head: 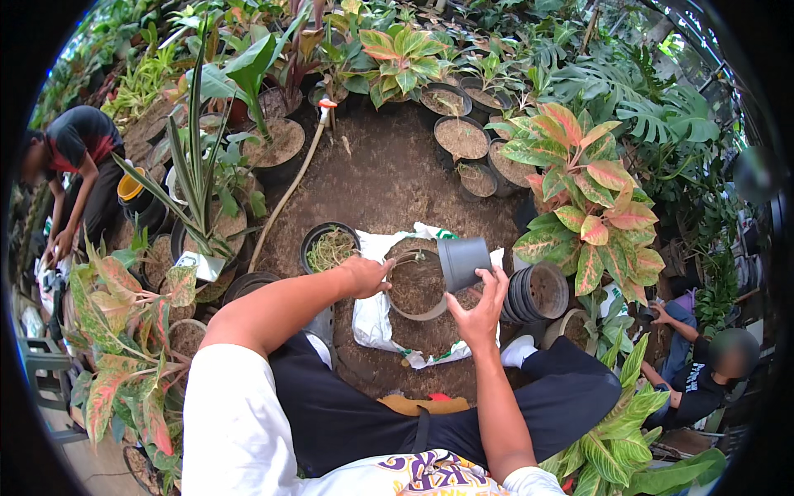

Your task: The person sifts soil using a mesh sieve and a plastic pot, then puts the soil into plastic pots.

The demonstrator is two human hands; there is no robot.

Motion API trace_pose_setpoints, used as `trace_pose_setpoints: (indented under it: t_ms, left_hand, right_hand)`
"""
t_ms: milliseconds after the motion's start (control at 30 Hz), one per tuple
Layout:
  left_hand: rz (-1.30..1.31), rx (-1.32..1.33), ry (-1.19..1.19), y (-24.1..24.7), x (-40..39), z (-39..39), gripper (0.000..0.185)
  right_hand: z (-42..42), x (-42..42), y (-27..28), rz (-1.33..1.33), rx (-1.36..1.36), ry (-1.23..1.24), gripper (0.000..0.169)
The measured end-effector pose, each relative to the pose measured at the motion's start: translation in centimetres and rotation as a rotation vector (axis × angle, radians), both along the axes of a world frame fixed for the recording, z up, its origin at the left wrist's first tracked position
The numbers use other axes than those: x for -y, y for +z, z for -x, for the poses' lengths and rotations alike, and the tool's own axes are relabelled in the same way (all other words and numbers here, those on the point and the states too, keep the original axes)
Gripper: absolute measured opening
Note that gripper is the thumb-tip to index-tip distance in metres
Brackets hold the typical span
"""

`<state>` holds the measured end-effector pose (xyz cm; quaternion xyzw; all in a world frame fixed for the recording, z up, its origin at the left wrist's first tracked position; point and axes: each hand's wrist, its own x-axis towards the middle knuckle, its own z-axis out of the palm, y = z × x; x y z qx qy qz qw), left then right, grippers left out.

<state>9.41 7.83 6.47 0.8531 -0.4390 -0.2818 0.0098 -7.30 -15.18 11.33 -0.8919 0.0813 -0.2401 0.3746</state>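
My right hand (481, 304) grips a dark grey plastic pot (465, 263), tipped on its side over the soil. Thin pale stems of a small seedling (409, 255) run from my left hand (367, 277) toward the pot's mouth; the fingers are pinched on them. Beneath both hands lies a white plastic sack (372, 325) with brown potting mix (417, 284) inside a round rim. Left of it, a black pot (305, 248) holds a tangle of uprooted seedlings (333, 249). How much soil is in the tipped pot is hidden.
Nested black pots (538, 291) lie right of the sack. A hose (291, 192) with an orange-handled tap runs along the left. Potted aglaonemas (589, 198) and other plants ring the bare earth (384, 167). One person (80, 161) bends at left; another (695, 372) sits at right.
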Motion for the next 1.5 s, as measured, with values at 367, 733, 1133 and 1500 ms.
trace_pose_setpoints:
  t_ms: [367, 733, 1133, 1500]
  left_hand:
    - [-0.082, 0.017, 0.013, 0.4, 0.1, -0.5, 0.062]
    - [-0.084, 0.072, -0.032, -0.4, 0.2, -0.5, 0.062]
    - [0.016, -0.032, -0.022, -0.8, -1.5, -0.7, 0.066]
    - [0.027, -0.024, -0.058, -0.5, -1.2, -0.9, 0.066]
  right_hand:
    - [-0.9, 9.1, -1.3, 0.498, -0.252, 0.144, 0.078]
    - [-1.2, 11.3, -4.8, 0.547, -0.364, 0.173, 0.078]
    - [2.7, 13.6, -12.3, 0.644, -0.686, 0.126, 0.08]
    - [3.5, 8.0, -14.6, 0.136, -1.011, -0.183, 0.089]
